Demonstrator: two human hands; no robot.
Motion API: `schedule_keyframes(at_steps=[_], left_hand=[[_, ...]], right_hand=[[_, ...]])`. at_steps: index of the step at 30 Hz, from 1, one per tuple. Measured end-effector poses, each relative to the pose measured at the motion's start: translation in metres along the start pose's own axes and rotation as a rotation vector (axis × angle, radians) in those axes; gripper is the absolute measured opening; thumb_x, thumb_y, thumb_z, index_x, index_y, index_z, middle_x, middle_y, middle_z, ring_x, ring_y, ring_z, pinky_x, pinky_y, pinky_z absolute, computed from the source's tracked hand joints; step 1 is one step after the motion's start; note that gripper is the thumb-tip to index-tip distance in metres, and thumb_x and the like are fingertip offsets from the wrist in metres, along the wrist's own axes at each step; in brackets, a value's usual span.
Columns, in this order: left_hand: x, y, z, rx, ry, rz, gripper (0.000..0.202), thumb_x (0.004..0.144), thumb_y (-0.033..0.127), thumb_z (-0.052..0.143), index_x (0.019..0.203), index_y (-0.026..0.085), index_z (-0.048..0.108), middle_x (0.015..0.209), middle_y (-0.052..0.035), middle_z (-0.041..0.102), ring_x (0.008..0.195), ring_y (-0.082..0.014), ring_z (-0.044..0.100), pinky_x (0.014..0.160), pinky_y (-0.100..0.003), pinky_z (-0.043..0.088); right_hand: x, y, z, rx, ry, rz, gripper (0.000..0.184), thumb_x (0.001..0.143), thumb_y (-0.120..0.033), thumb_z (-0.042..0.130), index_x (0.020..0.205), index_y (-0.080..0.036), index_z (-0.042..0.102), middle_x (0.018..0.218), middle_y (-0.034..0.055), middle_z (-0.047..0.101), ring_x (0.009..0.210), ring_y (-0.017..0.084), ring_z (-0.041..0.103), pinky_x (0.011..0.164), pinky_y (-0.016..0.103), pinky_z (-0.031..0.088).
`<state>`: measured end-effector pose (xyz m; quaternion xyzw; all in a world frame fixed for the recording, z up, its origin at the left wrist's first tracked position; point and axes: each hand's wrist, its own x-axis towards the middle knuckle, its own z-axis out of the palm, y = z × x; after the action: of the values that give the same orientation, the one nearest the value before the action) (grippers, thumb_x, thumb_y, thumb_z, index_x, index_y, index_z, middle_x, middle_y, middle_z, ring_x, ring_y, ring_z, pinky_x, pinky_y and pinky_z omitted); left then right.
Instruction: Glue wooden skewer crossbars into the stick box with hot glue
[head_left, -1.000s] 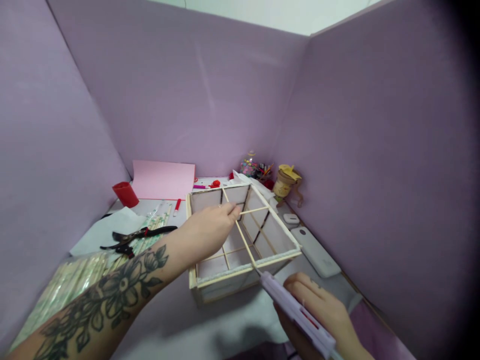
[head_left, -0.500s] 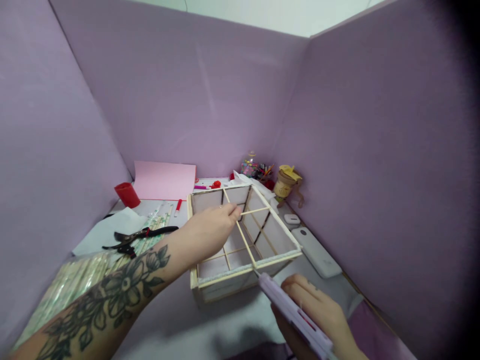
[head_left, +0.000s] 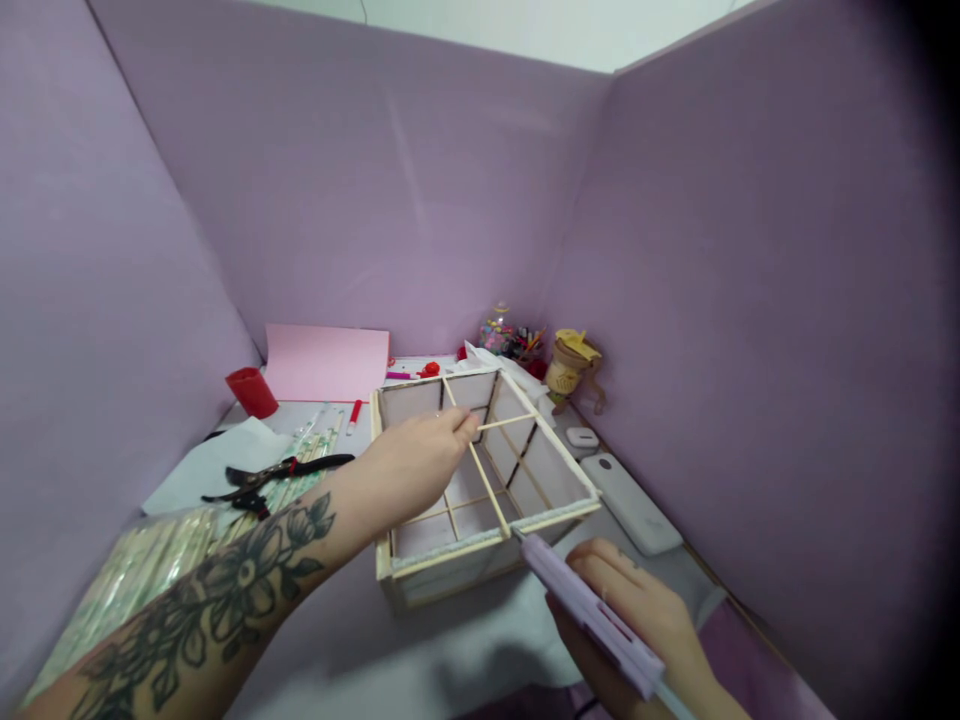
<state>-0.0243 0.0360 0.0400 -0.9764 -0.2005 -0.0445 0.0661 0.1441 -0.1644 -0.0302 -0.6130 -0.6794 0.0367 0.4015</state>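
While a thin cross stick [head_left: 508, 421] is pinched at its near end between the thumb and fingertips of the left hand [head_left: 416, 465], it is held level across the open top of the box frame [head_left: 480, 548], which stands at the centre of the frame on the grey table [head_left: 337, 640]. The stick's far end is seen to reach the box's right wall, and its pinched end meets a longer stick [head_left: 484, 480] laid from the back rim to the front rim. The right hand [head_left: 645, 610], at the lower right of the frame, is closed around a lilac glue gun [head_left: 589, 612], whose nozzle is pointed up and left, just beside the front right corner of the box; whether it touches the rim cannot be told. As far as can be judged, the walls, the long divider and a lower grid of sticks inside are already in place, while the cross stick is not shown to be fixed and no matching cross piece is seen over the left half. Black pliers [head_left: 281, 468] and a bundle of sticks [head_left: 142, 560] are laid at the left, with a red cup [head_left: 253, 391] and a pink sheet [head_left: 326, 362] behind them.
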Motion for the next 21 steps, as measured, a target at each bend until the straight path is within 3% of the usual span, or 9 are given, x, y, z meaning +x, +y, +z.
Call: schedule_keyframes(at_steps=[9, 14, 21], left_hand=[[-0.0003, -0.0001, 0.0009, 0.017, 0.024, -0.014, 0.054, 0.083, 0.002, 0.036, 0.136, 0.014, 0.044, 0.127, -0.0139, 0.058, 0.094, -0.0193, 0.063, 0.074, -0.029, 0.050], [-0.0006, -0.0007, 0.0017, 0.037, 0.035, 0.013, 0.051, 0.085, 0.003, 0.034, 0.134, 0.013, 0.044, 0.129, -0.0155, 0.056, 0.095, -0.0217, 0.064, 0.075, -0.032, 0.050], [-0.0007, 0.0001, -0.0004, -0.001, 0.014, -0.009, 0.052, 0.085, 0.002, 0.034, 0.135, 0.013, 0.044, 0.129, -0.0157, 0.056, 0.098, -0.0223, 0.063, 0.076, -0.032, 0.050]], right_hand=[[0.0033, -0.0007, -0.0032, 0.067, -0.024, -0.033, 0.015, 0.086, -0.013, 0.048, 0.076, -0.020, 0.057, 0.071, 0.0016, 0.056, 0.061, 0.013, 0.057, 0.055, 0.024, 0.045], [0.0049, -0.0014, -0.0079, 0.060, -0.075, -0.042, 0.014, 0.084, -0.012, 0.051, 0.073, -0.021, 0.051, 0.070, 0.0008, 0.057, 0.061, 0.012, 0.058, 0.055, 0.022, 0.046], [0.0049, 0.0008, -0.0057, 0.046, -0.075, -0.037, 0.013, 0.085, -0.012, 0.050, 0.077, -0.021, 0.055, 0.074, 0.0026, 0.060, 0.064, 0.014, 0.060, 0.057, 0.023, 0.048]])
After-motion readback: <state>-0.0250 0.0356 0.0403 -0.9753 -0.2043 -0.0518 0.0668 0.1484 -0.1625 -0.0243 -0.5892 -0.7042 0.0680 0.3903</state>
